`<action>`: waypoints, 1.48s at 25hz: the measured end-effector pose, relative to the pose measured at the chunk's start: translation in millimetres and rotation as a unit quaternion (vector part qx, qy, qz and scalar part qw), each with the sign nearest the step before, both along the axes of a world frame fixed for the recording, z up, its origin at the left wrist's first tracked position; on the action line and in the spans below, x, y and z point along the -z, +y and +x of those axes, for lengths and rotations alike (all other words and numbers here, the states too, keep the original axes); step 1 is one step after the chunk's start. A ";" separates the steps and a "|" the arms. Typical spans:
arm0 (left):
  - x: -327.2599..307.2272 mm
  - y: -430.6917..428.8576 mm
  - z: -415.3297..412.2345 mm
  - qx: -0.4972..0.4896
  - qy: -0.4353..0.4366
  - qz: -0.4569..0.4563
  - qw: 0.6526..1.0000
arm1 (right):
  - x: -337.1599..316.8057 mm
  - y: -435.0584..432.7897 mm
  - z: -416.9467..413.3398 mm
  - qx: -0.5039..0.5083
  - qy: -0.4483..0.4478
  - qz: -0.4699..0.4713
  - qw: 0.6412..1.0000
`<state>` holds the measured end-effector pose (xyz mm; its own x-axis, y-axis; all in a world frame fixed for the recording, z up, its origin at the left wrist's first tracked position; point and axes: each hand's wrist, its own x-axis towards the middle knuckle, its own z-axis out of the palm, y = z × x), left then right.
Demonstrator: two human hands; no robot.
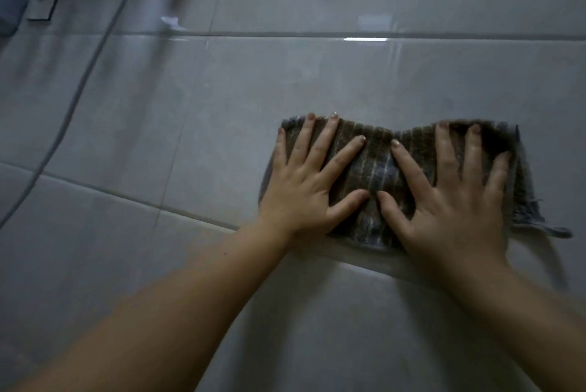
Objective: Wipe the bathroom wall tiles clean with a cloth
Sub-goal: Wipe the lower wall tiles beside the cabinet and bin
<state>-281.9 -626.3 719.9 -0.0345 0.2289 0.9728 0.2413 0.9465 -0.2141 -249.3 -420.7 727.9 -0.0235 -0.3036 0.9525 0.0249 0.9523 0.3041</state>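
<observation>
On the grey wall tiles [190,99], head view: striped cloth [380,166] is lying flat, right of centre, lower edge at a grout line [190,215]. Left hand [304,188] and right hand [450,201] are pressing it side by side, thumbs nearly touching. Both grips are sitting wide, fingers splayed straight. Hose [77,90] is running down far left.

Bathroom: glossy grey wall tiles [317,80]

Dim, greyish light; glossy tiles [196,99] carry a white glare streak [365,39] near the top, and the upper-left corner is blurred.
</observation>
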 end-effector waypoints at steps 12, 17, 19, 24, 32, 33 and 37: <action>-18.7 -40.0 -2.8 -0.041 -0.039 -0.011 0.998 | -16.9 -37.1 -5.4 0.007 -0.022 0.022 0.999; -71.7 21.0 6.7 -0.019 -0.072 0.021 0.997 | -64.0 17.1 6.5 0.034 -0.047 -0.037 0.998; -60.8 55.6 11.6 0.002 -0.053 0.004 0.999 | -48.9 51.2 14.8 0.031 -0.038 -0.053 0.997; 3.0 75.4 13.1 0.017 -0.019 -0.030 0.999 | 21.3 67.9 19.7 0.036 -0.023 -0.079 0.996; 60.7 107.0 21.8 0.031 -0.013 -0.014 0.999 | 47.5 105.1 27.4 0.026 -0.026 0.044 0.998; 46.7 119.4 23.0 0.034 -0.010 -0.007 0.999 | 36.1 115.0 28.0 0.030 -0.017 0.032 0.999; 15.5 165.0 30.6 0.044 -0.020 0.014 0.999 | 22.4 156.0 36.5 0.047 -0.011 -0.052 0.997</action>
<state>-251.3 -461.3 704.4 -0.0545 0.2055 0.9771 0.3312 0.9269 -0.1765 -212.9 -264.8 705.5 -0.0691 -0.1985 0.9777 0.1097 0.9726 0.2052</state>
